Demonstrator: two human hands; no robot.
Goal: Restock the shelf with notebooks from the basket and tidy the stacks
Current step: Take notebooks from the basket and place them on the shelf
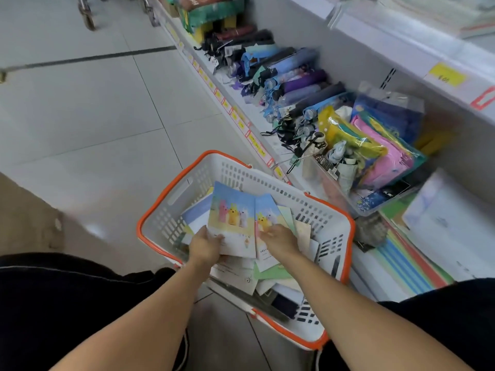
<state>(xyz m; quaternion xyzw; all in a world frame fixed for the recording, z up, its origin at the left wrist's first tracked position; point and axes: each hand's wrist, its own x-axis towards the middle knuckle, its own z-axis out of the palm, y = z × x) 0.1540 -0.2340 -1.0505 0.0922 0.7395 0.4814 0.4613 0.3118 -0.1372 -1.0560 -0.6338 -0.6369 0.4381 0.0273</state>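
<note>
Left grip: your left hand (205, 246) pinches the near bottom corner of a rabbit-cover notebook (232, 218), thumb on the cover and fingers under it, so the book tilts up out of the basket (171, 215).
Right grip: your right hand (278, 238) lies on a second rabbit-cover notebook (265, 210) just right of the first. The fingers curl over its lower edge; I judge it a hold, though the fingertips are hidden.
Why held so: the two matching covers sit edge to edge, probably so you can square them into one pile before lifting.
Inside the basket: more notebooks (249, 271) lie loose and crooked beneath your hands, pale green, white and blue covers overlapping.
Basket's place: it stands on the floor (93, 116) between your knees, touching the foot of the shelf (267, 153).
Right of the basket: the low shelf holds flat stacks of paper goods (417, 263), the likely spot for restocking.
Beyond the basket: folded umbrellas (294, 84) line the same shelf, with bagged raincoats (375, 145) in a clear bin.
Progress: early, judging by the full basket.
</note>
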